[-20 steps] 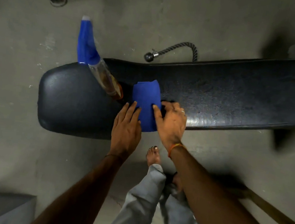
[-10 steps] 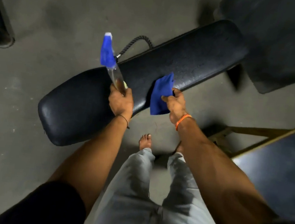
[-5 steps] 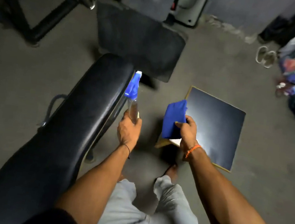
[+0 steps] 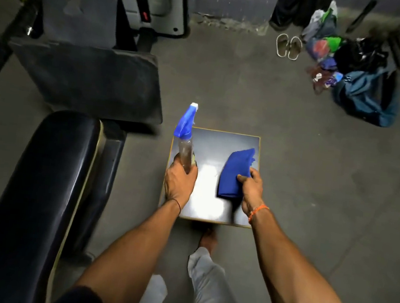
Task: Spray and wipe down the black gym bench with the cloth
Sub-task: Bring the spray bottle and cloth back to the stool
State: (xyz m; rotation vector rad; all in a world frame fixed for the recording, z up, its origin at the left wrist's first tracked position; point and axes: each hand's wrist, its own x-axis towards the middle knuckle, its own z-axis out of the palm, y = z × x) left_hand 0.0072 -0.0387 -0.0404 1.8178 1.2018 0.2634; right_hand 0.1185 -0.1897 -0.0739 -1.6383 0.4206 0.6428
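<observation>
The left hand (image 4: 179, 181) has its grip wrapped round the lower body of a clear plastic spray bottle with a blue trigger head (image 4: 186, 137), nozzle aimed at the far side. The right hand (image 4: 252, 190) has its grip closed on a folded blue cloth (image 4: 235, 173), thumb over the near fold. Both hands are above a small square dark glossy tabletop (image 4: 220, 138), well to the right of the long black padded gym bench (image 4: 39, 182), which runs along the left from near to far. Whether the bottle base or the cloth touches the tabletop cannot be told. This looks like parking the tools, either to finish or to free a hand. To do it well, bring the bottle upright before its base meets the surface, place it back from the left edge, and loosen the fingers only once it stands by itself. Lay the cloth flat on the right half, apart from the bottle, with nothing hanging over the rim.
</observation>
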